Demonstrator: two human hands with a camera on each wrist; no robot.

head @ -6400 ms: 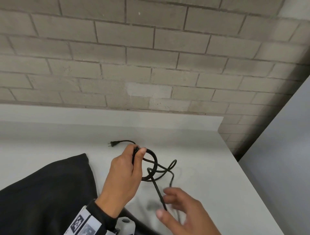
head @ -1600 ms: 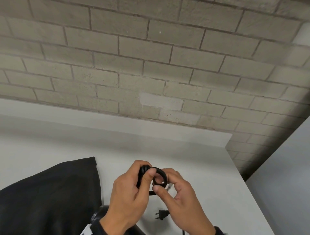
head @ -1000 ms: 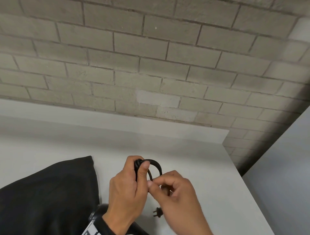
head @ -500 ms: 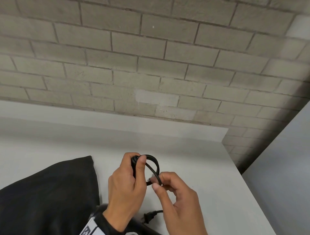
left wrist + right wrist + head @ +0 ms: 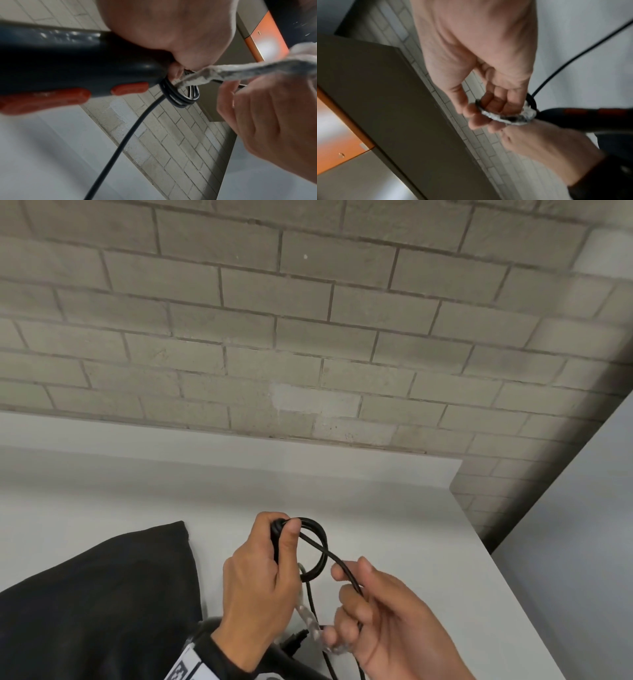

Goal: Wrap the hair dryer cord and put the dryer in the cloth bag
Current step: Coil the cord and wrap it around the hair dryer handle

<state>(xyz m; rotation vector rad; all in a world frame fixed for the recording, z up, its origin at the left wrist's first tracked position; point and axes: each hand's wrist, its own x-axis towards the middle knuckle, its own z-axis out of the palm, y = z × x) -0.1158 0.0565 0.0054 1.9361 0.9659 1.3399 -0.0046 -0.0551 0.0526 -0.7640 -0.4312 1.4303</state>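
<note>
My left hand (image 5: 286, 537) pinches a small coil of the black cord (image 5: 317, 546) between thumb and fingers, above the white table. A loose strand runs from the coil into my right hand (image 5: 347, 580), whose fingers curl round it. A crinkled clear strip (image 5: 308, 616) hangs from the coil to my right fingertips. The plug (image 5: 295, 642) dangles by my left wrist. In the left wrist view the dark dryer handle (image 5: 68, 65) with orange buttons lies under my palm, the cord coil (image 5: 178, 98) at its end. The black cloth bag (image 5: 96, 604) lies to the left.
A white table (image 5: 394, 518) runs back to a brick wall (image 5: 308, 337); its right edge is close to my right hand. A grey panel (image 5: 582, 542) stands beyond that edge. The right wrist view shows a grey and orange cabinet (image 5: 368, 94) overhead.
My right hand has drawn back toward me and to the right, pulling a strand of cord out of the coil. The clear strip now shows below the coil. My left hand still holds the coil.
</note>
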